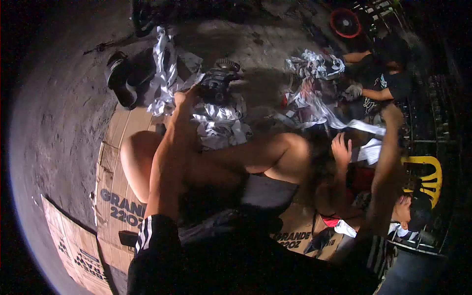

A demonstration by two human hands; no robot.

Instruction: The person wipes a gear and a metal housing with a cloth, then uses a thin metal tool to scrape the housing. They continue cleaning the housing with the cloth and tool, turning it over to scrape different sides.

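My left hand is closed on a white cloth strip, in front of a dark machine part with a toothed gear. More white strips lie crumpled to its left, and a heap of white rags lies below it. Far to the right, my right hand is raised and blurred by motion. Near it is the end of a long white strip; whether my fingers grip it cannot be made out.
Flattened cardboard covers the floor under my legs. Dark sandals lie at the left. Right of me, one co-worker's gloved hand is beside a rag pile; another person's hand is close to my right arm. A yellow chair stands behind.
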